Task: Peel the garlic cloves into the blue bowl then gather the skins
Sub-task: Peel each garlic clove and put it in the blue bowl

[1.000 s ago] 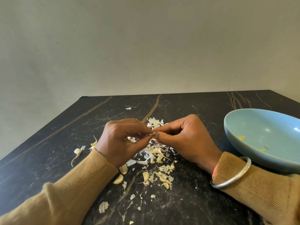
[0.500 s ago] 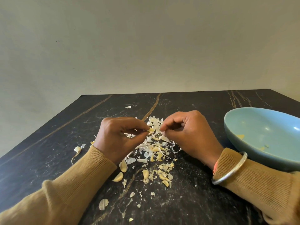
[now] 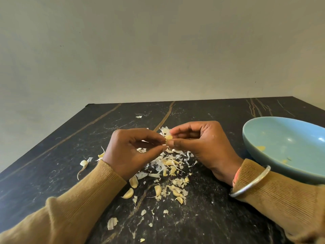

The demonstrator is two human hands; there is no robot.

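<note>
Clove point(image 3: 169, 137) hangs above the skins point(image 3: 168, 166) on the bench point(image 3: 58, 161), pinched in the narrow fingertip grip of left hand point(image 3: 131, 154) and right hand point(image 3: 202, 147), mostly hidden by them; bowl point(image 3: 281, 136) at right is cut off.

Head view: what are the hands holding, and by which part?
A garlic clove, pinched between both hands: fingers of the left hand at its left end, fingers of the right hand at its right end.
</note>
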